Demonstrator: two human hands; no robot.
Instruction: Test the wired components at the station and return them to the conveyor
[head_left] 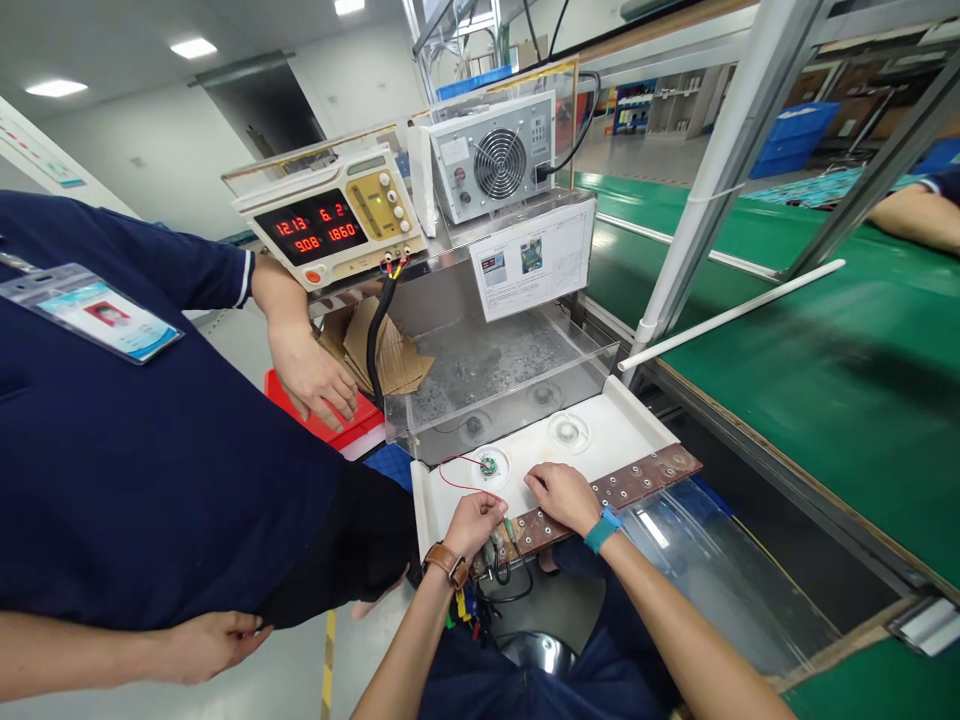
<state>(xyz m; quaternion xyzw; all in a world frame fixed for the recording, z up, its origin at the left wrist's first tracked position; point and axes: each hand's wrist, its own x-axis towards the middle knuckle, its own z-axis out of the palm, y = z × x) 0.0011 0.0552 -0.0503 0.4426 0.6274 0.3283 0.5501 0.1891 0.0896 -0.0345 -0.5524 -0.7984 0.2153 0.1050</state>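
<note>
Right in front of me, the left hand (474, 524) is pinching the red wire (441, 470) between thumb and fingertips, while the small green circuit board (489, 467) at its other end is sitting in a round recess (504, 472) of the white tray (531, 442), which is probably keeping it from sliding as the wire loops out. The right hand (566, 496) is curling beside the brown studded strip (637, 481), perhaps for steadiness, though I can't tell whether its fingers are gripping anything; the power supply (360, 262) is facing this way, presumably so its red digits stay readable.
</note>
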